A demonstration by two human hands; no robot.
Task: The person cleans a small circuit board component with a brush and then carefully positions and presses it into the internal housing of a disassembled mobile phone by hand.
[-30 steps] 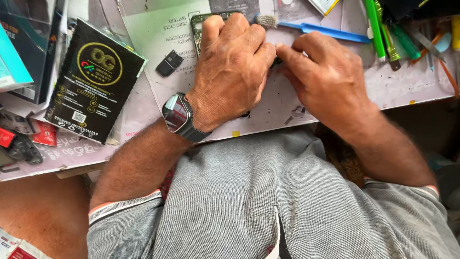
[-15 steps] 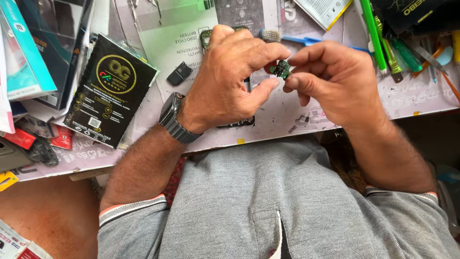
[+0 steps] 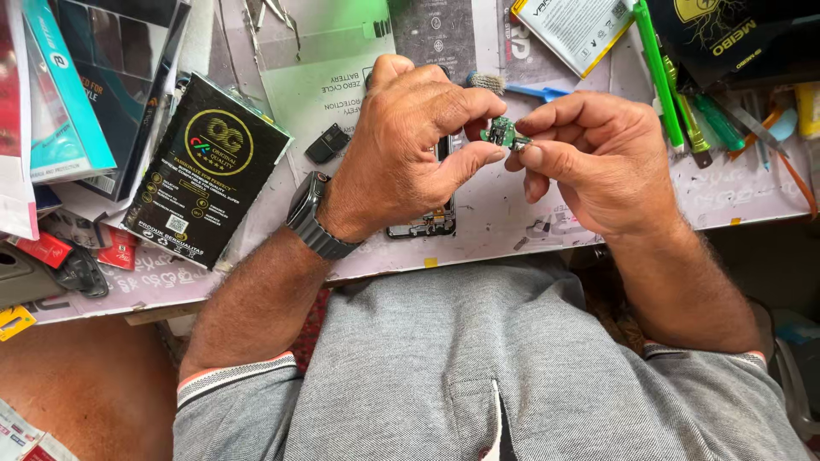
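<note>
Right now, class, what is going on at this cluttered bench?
A person holds a small green circuit board pinched between the fingertips of the left hand and right hand, lifted above the work mat. An opened dark phone lies under the left hand. A black printed packet lies further left.

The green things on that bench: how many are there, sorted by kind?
Small green circuit board, pinched between the left hand and right hand: 1
Green screwdrivers, top right beside the right hand: 2 that I can make out
Long green rod-shaped tool: 1
Total: 4, though the clutter at the right edge may hide more.
</note>
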